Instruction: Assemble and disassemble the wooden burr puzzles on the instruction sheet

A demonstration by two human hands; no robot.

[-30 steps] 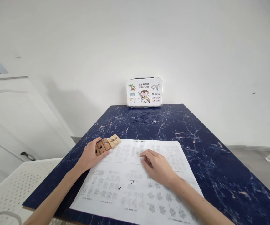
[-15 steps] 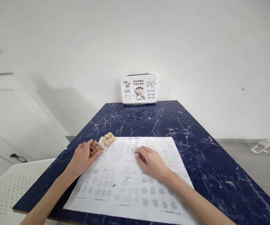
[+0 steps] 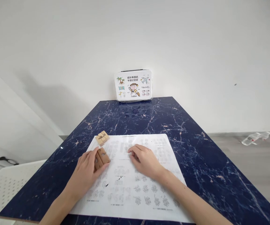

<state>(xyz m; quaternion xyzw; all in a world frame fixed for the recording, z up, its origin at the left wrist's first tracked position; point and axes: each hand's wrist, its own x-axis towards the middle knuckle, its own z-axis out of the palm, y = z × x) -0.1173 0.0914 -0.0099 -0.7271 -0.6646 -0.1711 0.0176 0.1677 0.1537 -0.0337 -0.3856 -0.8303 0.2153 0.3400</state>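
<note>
My left hand (image 3: 84, 167) is closed around a brown wooden block puzzle (image 3: 102, 159) made of notched pieces, at the left part of the printed sheet (image 3: 116, 209). Thumb and fingers grip it from the left and near side, hiding part of it. Just beyond, a pale wooden block puzzle (image 3: 102, 138) lies on the sheet's far left corner. My right hand (image 3: 146, 161) rests on the middle of the sheet, its fingers curled in; nothing shows in them. Small diagrams and lines of text cover the sheet.
A dark blue marbled table (image 3: 135, 118) bears everything. At its far edge a white case (image 3: 133, 86) with cartoon prints stands against the wall. A white perforated chair (image 3: 12, 184) is at the left. Clear plastic bottles (image 3: 252, 138) lie on the floor at right.
My left hand has brought the brown block puzzle nearer to me and a little right, away from the pale one. My right hand stays on the sheet. The view has shifted slightly.
</note>
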